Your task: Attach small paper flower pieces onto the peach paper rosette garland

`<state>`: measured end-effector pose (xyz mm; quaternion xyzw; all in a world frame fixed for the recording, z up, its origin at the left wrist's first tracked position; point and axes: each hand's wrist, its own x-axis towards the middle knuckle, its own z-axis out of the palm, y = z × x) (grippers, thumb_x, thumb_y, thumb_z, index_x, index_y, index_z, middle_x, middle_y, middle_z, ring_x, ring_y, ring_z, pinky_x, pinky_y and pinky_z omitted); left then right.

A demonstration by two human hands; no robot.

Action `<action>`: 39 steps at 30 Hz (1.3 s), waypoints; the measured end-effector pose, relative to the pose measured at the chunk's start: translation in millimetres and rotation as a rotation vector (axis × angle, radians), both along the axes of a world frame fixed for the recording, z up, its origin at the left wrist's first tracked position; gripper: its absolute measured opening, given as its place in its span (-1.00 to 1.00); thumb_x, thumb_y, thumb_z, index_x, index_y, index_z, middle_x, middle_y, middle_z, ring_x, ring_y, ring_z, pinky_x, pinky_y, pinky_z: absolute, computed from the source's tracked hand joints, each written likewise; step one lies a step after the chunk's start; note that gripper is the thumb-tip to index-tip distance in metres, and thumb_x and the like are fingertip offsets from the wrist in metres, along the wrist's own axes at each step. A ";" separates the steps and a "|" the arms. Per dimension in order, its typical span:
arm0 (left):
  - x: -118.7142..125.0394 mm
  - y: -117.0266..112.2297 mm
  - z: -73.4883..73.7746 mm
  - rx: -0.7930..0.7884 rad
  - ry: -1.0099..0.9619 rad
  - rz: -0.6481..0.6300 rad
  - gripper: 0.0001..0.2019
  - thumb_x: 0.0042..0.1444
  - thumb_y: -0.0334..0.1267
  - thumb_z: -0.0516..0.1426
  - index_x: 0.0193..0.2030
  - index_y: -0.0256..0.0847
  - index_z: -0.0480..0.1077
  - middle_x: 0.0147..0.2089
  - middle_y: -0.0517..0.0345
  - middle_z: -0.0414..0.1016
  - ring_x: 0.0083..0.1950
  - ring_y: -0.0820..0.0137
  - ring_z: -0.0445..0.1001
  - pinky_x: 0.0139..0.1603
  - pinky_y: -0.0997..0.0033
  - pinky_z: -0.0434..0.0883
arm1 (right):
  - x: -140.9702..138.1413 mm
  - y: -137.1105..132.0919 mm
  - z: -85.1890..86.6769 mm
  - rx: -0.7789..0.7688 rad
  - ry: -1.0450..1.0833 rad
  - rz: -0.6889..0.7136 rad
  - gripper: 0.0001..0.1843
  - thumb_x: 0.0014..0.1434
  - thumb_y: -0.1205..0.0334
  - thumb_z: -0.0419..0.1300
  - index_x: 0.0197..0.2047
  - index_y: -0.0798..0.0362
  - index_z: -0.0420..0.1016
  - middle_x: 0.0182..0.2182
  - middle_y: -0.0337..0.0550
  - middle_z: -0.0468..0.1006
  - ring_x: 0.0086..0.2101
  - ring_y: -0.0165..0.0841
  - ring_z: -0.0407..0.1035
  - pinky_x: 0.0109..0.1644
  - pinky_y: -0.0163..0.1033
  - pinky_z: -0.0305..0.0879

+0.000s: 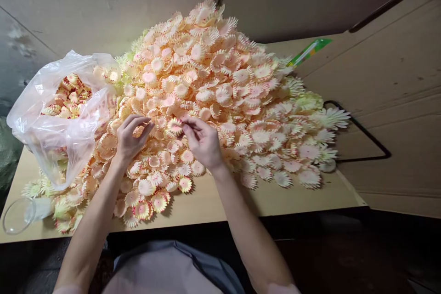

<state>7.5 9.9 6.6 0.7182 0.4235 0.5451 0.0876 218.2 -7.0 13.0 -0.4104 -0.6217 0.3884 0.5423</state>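
A big heap of pale pink and cream flower-shaped pieces [223, 94] with fringed edges covers much of the table. Over its front part, my right hand [203, 141] pinches one small flower piece [175, 126] with a pink centre between thumb and fingers. To the left of that piece is my left hand [132, 135], its thumb and fingers apart in a loose curve, with nothing visible between them. Behind it, the pile continues up towards the wall. Whether my left fingertips touch any flowers below is hard to see.
At the left a clear plastic bag [79, 133] holds more red-edged flower pieces [70, 96]. A clear cup [20, 216] lies on its side near the table's [203, 202] front left corner. Rightwards are a green packet [310, 51], a bent black rod [372, 138] and a cardboard panel [396, 82].
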 end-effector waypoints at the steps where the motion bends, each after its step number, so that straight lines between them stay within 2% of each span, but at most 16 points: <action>1: -0.2 2.3 3.9 0.054 0.074 -0.008 -0.83 0.11 -0.22 0.25 -0.17 -0.23 0.52 -0.21 0.07 0.54 -0.30 0.50 0.52 -0.22 0.47 0.53 | -4.0 8.3 0.2 0.043 -0.022 0.002 -0.78 0.28 0.13 0.13 -0.14 0.07 0.49 -0.21 -0.06 0.56 -0.32 -0.37 0.50 -0.23 -0.26 0.53; 3: 0.4 5.7 11.1 0.087 0.217 -0.041 -0.66 0.09 -0.23 0.27 0.02 -0.17 0.47 -0.08 0.01 0.55 -0.16 0.42 0.55 -0.08 0.37 0.54 | -11.7 22.1 -0.1 0.136 -0.075 0.000 -0.79 0.29 0.15 0.12 -0.16 0.06 0.52 -0.16 -0.03 0.51 -0.25 -0.34 0.48 -0.20 -0.24 0.52; 5: 2.7 6.6 14.6 0.127 0.293 -0.089 -0.51 0.06 -0.22 0.29 0.16 -0.13 0.38 0.03 -0.06 0.52 0.00 0.31 0.53 0.03 0.26 0.52 | -17.9 31.1 -2.5 0.186 -0.097 0.035 -0.80 0.30 0.18 0.11 -0.14 0.04 0.53 -0.19 -0.05 0.49 -0.24 -0.34 0.46 -0.17 -0.23 0.50; 8: 7.6 4.1 10.1 0.136 0.338 -0.126 -0.48 0.11 -0.28 0.25 0.22 -0.07 0.33 0.06 -0.06 0.52 0.06 0.29 0.50 0.06 0.20 0.50 | -23.3 35.4 -10.4 0.181 -0.041 0.123 -0.80 0.29 0.23 0.11 -0.13 0.03 0.55 -0.24 -0.09 0.51 -0.27 -0.37 0.46 -0.18 -0.25 0.48; 12: 10.2 -1.7 -4.8 0.183 0.261 -0.063 -0.56 0.11 -0.35 0.25 0.16 -0.11 0.40 -0.07 -0.01 0.59 -0.09 0.36 0.55 -0.06 0.29 0.53 | -25.3 31.6 -20.0 0.063 0.076 0.189 -0.83 0.23 0.21 0.21 -0.16 0.03 0.59 -0.23 -0.10 0.56 -0.23 -0.37 0.49 -0.18 -0.29 0.49; 14: 9.3 -4.5 -10.2 0.170 0.221 -0.071 -0.57 0.10 -0.36 0.25 0.14 -0.10 0.43 -0.11 0.01 0.62 -0.15 0.37 0.57 -0.10 0.31 0.55 | -25.8 29.2 -20.2 -0.012 0.126 0.212 -0.83 0.18 0.18 0.26 -0.18 0.03 0.61 -0.22 -0.11 0.59 -0.21 -0.36 0.51 -0.16 -0.27 0.51; 21: 6.1 -11.2 -15.9 0.093 0.057 -0.096 -0.69 0.11 -0.39 0.24 0.01 -0.11 0.53 -0.08 0.01 0.65 -0.11 0.33 0.61 -0.12 0.30 0.59 | -25.0 26.5 -16.2 -0.242 0.329 0.365 -0.70 0.03 0.20 0.40 -0.12 -0.02 0.62 -0.16 -0.15 0.63 -0.21 -0.34 0.55 -0.03 -0.13 0.55; 23: 6.0 -12.0 -17.8 0.032 0.031 -0.079 -0.70 0.09 -0.34 0.26 0.00 -0.14 0.53 -0.11 0.01 0.65 -0.12 0.32 0.62 -0.09 0.29 0.59 | -24.1 26.4 -17.2 -0.261 0.340 0.365 -0.69 0.01 0.22 0.41 -0.12 -0.03 0.63 -0.17 -0.16 0.65 -0.20 -0.33 0.55 -0.01 -0.10 0.55; 26: 6.1 -13.3 -21.7 -0.098 -0.054 -0.047 -0.60 0.04 -0.23 0.30 0.05 -0.17 0.48 -0.12 0.00 0.65 -0.15 0.32 0.64 -0.08 0.33 0.59 | -24.4 25.8 -16.9 -0.269 0.339 0.353 -0.73 0.00 0.25 0.41 -0.16 -0.03 0.65 -0.21 -0.15 0.67 -0.20 -0.33 0.56 0.00 -0.08 0.54; 29: 7.2 -15.3 -22.9 -0.182 -0.124 -0.046 -0.69 0.03 -0.16 0.30 -0.08 -0.19 0.50 -0.17 0.06 0.65 -0.16 0.34 0.65 -0.09 0.39 0.59 | -25.5 25.2 -14.0 -0.267 0.360 0.360 -0.76 0.00 0.26 0.41 -0.19 -0.01 0.65 -0.23 -0.15 0.68 -0.22 -0.33 0.57 0.00 -0.09 0.54; 32: 9.1 -17.4 -20.1 -0.191 -0.124 -0.031 -0.84 0.05 -0.19 0.29 -0.27 -0.21 0.52 -0.24 0.10 0.65 -0.22 0.39 0.64 -0.14 0.48 0.57 | -25.3 25.0 -11.5 -0.281 0.381 0.367 -0.72 -0.04 0.25 0.43 -0.19 0.00 0.65 -0.25 -0.16 0.68 -0.23 -0.33 0.58 -0.01 -0.11 0.55; 35: 10.2 -19.0 -17.4 -0.195 -0.171 -0.017 -0.90 0.06 -0.25 0.28 -0.29 -0.21 0.53 -0.24 0.10 0.66 -0.26 0.42 0.63 -0.18 0.51 0.55 | -25.0 25.0 -11.8 -0.321 0.405 0.377 -0.66 -0.07 0.25 0.45 -0.16 0.01 0.63 -0.25 -0.16 0.68 -0.22 -0.32 0.58 0.02 -0.10 0.54; 39: 9.2 -20.4 -17.2 -0.289 -0.292 -0.083 -0.89 0.05 -0.25 0.29 -0.28 -0.21 0.55 -0.11 0.01 0.65 -0.11 0.34 0.62 -0.07 0.42 0.53 | -27.9 24.9 -14.7 -0.344 0.426 0.391 -0.61 -0.13 0.26 0.48 -0.16 0.03 0.61 -0.25 -0.16 0.68 -0.22 -0.32 0.58 0.05 -0.09 0.52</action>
